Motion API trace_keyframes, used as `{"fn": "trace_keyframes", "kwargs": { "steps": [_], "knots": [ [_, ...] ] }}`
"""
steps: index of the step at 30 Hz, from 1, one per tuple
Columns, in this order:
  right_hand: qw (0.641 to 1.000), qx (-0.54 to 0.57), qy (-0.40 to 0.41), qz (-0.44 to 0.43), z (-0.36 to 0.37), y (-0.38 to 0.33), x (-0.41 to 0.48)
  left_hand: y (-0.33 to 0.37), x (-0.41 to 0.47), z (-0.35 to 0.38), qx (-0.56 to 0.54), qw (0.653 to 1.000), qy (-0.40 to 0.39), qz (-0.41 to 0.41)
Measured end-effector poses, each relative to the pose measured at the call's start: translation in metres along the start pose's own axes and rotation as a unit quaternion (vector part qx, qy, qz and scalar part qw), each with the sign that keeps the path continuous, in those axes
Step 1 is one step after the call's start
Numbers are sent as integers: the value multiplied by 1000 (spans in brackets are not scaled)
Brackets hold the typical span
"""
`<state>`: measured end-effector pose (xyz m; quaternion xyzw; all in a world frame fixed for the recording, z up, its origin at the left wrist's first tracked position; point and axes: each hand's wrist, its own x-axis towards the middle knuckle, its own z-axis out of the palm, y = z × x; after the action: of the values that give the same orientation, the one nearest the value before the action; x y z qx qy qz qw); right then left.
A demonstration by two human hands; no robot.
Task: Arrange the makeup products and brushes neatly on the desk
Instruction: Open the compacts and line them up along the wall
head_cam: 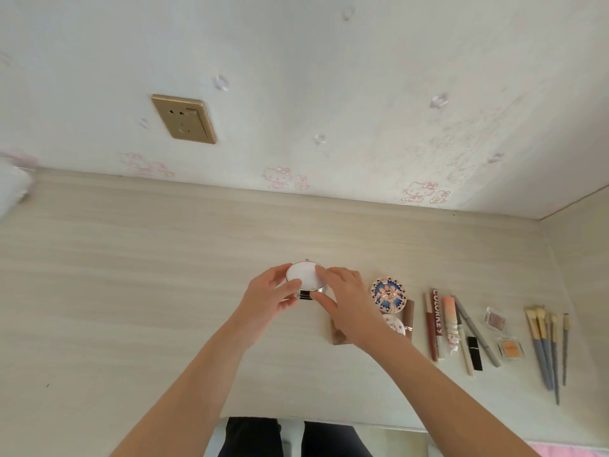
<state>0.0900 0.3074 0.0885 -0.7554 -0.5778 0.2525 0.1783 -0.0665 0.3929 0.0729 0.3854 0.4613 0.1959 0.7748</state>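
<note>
**Both hands on white compact, mid-desk**

Head view: left hand (pixel 273 291) and right hand (pixel 342 298) both grip the round white compact (pixel 306 275) at the middle of the desk (pixel 131 291). Something dark sits under it, unclear what. The right wrist hides part of a brown palette (pixel 339 336). To the right, in a row: blue patterned compact (pixel 389 293), lip tubes (pixel 436 324), black lipstick (pixel 474 352), brushes (pixel 543 347).

Left hand (pixel 271 293) beside right hand (pixel 344 300), fingers (pixel 321 271) curled.

A gold wall socket (pixel 183 119) above cartoon stickers (pixel 425 192)
</note>
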Motion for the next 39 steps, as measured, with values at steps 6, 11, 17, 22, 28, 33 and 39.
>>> {"fn": "trace_keyframes", "kwargs": {
  "steps": [6, 11, 17, 22, 28, 33, 39],
  "knots": [
    [997, 56, 26, 37, 27, -47, -2, 17, -16, -59, 149, 986, -62, 45],
    [993, 95, 30, 56, 52, -81, -4, 29, -27, -96, 197, 976, -54, 79],
    [989, 139, 5, 54, 58, -102, -2, 38, -34, -122, 216, 967, -92, 99],
    [991, 125, -39, 29, 46, -106, 7, 39, -32, -127, 249, 960, -87, 94],
    [998, 11, -58, -22, 41, -97, 26, 31, -18, -127, 277, 943, -124, 135],
    [998, 35, -39, -41, 49, -83, 40, 24, 1, -132, 256, 942, -133, 169],
    [989, 128, -51, -54, 71, -61, 73, 13, 35, -148, 228, 943, -168, 174]
  ]
}}
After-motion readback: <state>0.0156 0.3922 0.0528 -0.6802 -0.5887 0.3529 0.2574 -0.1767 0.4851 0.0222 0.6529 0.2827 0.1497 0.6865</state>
